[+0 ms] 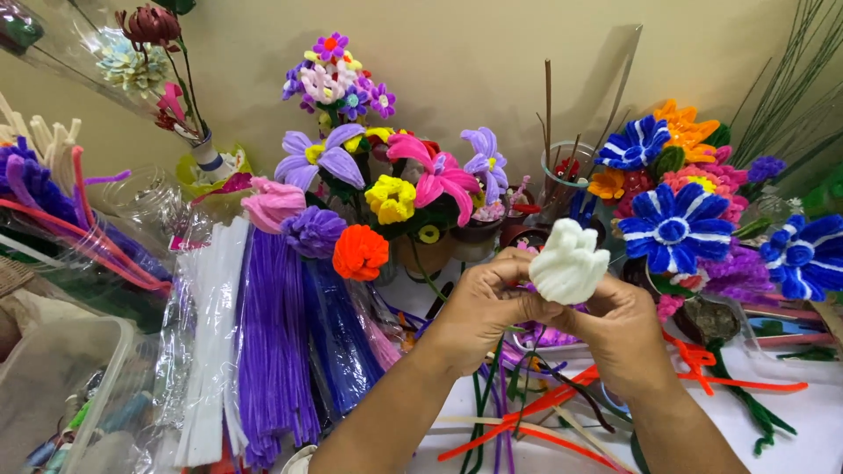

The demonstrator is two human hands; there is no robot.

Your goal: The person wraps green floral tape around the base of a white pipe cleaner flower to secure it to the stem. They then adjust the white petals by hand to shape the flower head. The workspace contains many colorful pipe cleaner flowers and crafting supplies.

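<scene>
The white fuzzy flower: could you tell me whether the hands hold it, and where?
Yes: both hands, left and right, hold the white flower at its base.

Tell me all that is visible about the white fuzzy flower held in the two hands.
The white flower looks made of fuzzy pipe cleaner bent into rounded, looped petals that stand close together like a closed bud. It is upright, petals pointing up, raised above the table in front of the colourful flower bouquets. The left hand and the right hand pinch it from both sides at its base. Its stem, if any, is hidden.
</scene>
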